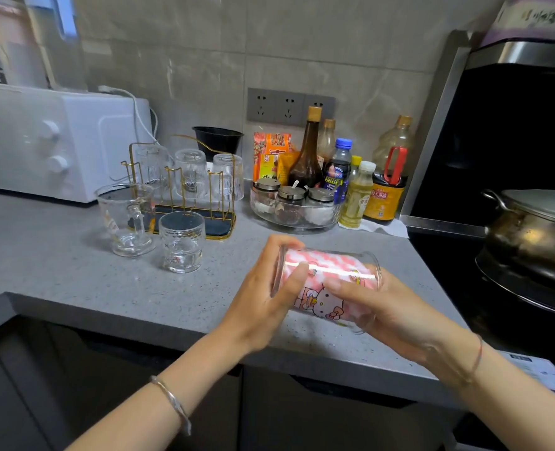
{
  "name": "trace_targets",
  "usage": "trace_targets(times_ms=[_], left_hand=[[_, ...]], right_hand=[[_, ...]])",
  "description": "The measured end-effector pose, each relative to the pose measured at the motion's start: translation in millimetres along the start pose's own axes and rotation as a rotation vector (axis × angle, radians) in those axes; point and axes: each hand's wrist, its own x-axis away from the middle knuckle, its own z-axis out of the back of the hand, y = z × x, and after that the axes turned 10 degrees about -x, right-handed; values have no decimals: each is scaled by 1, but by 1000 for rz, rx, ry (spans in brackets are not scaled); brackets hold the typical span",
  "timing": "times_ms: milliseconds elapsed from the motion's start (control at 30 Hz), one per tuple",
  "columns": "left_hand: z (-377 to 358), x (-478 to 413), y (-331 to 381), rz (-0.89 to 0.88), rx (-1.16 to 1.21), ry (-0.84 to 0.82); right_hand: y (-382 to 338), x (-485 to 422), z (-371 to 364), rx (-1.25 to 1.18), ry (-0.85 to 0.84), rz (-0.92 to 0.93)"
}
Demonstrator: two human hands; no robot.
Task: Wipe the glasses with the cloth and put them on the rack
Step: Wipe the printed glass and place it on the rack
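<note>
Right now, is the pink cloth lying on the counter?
No, the pink cloth is stuffed inside the glass held by the left hand and right hand.

I read 海天酱油 on the yellow-and-red label of the dark soy sauce bottle (385, 196). The orange packet (267, 170) behind the spice jars has big Chinese characters, but I can't make them out. Blue-capped bottle (337, 177): label print too blurred to read. Tilted glass (328, 301): cartoon cat with bow, lettering unreadable. Paper sheet (539, 372) at the counter edge: print too small.
</note>
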Motion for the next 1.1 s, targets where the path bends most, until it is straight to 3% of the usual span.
trace_targets(times_ms=[100,200,267,333,433,567,833,1100], left_hand=[[-1,-1,5,137,66,-55],[0,-4,13,436,283,-148],[3,-6,19,560,391,-219],[1,-6,21,598,422,-187],[-5,-8,20,570,354,-79],[-3,-8,11,381,206,1],[10,-8,8,31,57,-87],[9,-4,2,89,87,-132]], right_hand=[[-5,0,1,312,-42,87],[-5,2,-3,633,-57,160],[0,2,-6,692,-37,214],[2,1,-7,666,-10,237],[2,0,-9,614,6,204],[-3,3,-9,417,-17,78],[3,2,-8,-154,-87,-25],[2,-1,-16,-77,45,21]])
